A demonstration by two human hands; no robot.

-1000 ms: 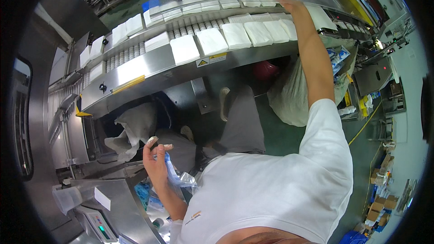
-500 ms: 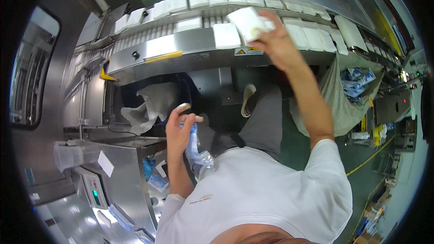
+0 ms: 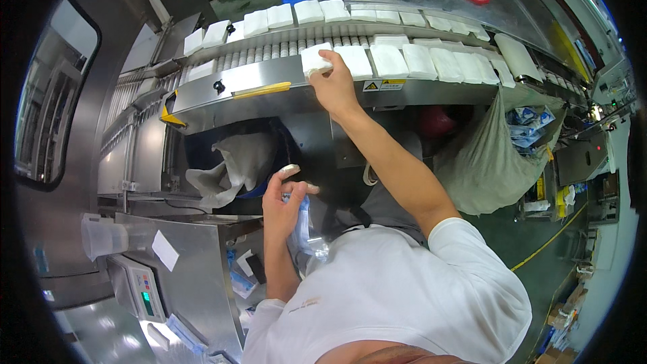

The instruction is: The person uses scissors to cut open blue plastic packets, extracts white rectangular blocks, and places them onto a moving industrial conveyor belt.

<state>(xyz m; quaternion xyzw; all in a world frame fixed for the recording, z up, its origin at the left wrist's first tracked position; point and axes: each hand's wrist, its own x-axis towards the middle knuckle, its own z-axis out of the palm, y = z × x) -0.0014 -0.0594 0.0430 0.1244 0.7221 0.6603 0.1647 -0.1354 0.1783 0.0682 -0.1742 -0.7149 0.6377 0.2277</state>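
My right hand [image 3: 331, 84] reaches to the front ledge of a roller conveyor and pinches a white folded pad [image 3: 315, 58] between thumb and fingers. This pad is at the left end of a row of similar white pads [image 3: 387, 62] along the metal ledge. My left hand [image 3: 282, 203] is by my lap, its thumb and index finger apart and white coverings on some fingertips. A blue and clear plastic bag [image 3: 303, 226] hangs from its palm side, apparently gripped by the lower fingers, which are partly hidden.
Another row of white pads [image 3: 309, 11] lines the conveyor's far side. A cloth sack [image 3: 472, 168] with blue packets hangs at right. White sheeting [image 3: 236, 162] fills a dark bin below the conveyor. A scale [image 3: 140, 290] and clear plastic jug [image 3: 101, 237] stand on the left metal bench.
My right hand has moved left along the ledge, from holding a raised white pad to pinching one at the row's left end. My left hand keeps the bag. The view has shifted slightly.
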